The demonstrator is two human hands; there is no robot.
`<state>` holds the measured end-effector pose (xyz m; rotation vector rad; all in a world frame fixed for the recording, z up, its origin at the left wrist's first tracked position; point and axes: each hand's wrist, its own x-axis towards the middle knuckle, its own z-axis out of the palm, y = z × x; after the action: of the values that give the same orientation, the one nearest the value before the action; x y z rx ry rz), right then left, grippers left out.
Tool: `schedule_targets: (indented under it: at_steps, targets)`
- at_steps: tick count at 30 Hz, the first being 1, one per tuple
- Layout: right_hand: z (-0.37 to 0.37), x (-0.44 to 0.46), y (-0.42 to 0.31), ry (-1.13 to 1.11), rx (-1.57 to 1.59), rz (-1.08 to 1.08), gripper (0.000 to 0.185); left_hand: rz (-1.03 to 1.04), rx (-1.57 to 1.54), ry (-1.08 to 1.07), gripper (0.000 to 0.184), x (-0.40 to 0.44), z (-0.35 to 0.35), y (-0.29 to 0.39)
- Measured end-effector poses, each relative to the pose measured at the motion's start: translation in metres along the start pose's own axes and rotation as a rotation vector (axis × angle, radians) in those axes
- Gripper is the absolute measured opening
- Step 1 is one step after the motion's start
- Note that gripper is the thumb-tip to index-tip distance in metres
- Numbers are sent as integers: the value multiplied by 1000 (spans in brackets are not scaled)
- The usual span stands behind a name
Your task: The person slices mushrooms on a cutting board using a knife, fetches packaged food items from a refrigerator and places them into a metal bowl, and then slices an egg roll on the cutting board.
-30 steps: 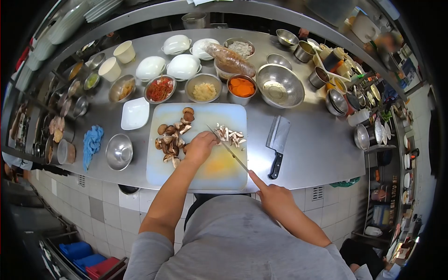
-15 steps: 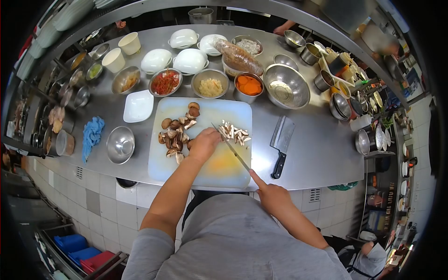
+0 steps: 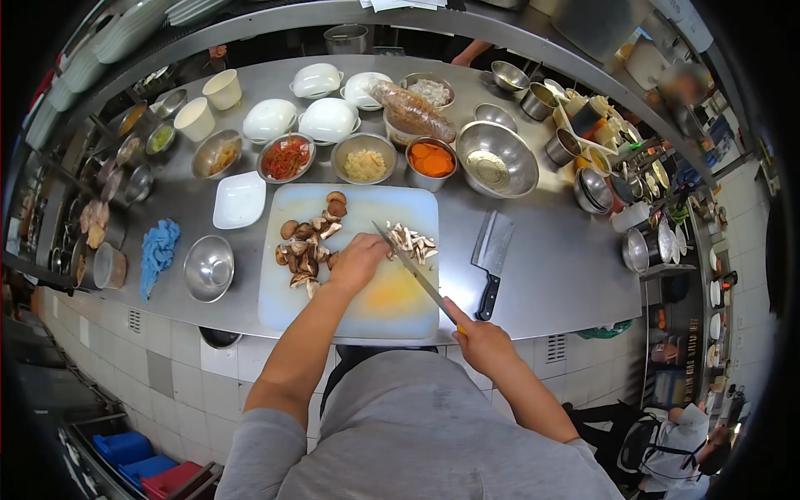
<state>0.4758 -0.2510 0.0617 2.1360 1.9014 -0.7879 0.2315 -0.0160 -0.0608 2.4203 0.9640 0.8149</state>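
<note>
My right hand is closed around the handle of a long knife, whose blade slants up and left over the white cutting board. Close beside the blade, my left hand rests on the board with its fingers curled down; whatever lies under them is hidden. Sliced mushrooms lie in a small pile just right of the knife tip. To the left of my left hand is a heap of brown mushrooms. A cleaver with a black handle lies on the steel table, right of the board.
Behind the board stand bowls of red strips, pale chopped food and orange slices, plus a large steel bowl. Leftward are a white square dish, a small steel bowl and a blue cloth.
The view has shifted slightly. My right hand shows more of the knife's yellowish handle, and my left hand stays by the blade. A person at lower right has come further into view.
</note>
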Motion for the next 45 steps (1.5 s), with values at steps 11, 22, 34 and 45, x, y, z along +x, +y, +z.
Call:
schedule_targets:
  at_steps: [11,22,34,45]
  targets:
    - [13,1,5,-38,38,-34,80,35,115,-40,19,7,-3,-4]
    - [14,-3,-3,-67,176,31,79,58,3,-2,16,8,0,-8]
    - [1,-48,-13,227,270,-21,60,-277,-197,13,14,16,-49,41]
    - [14,-40,-21,358,233,-92,62,172,96,-265,27,13,-52,94]
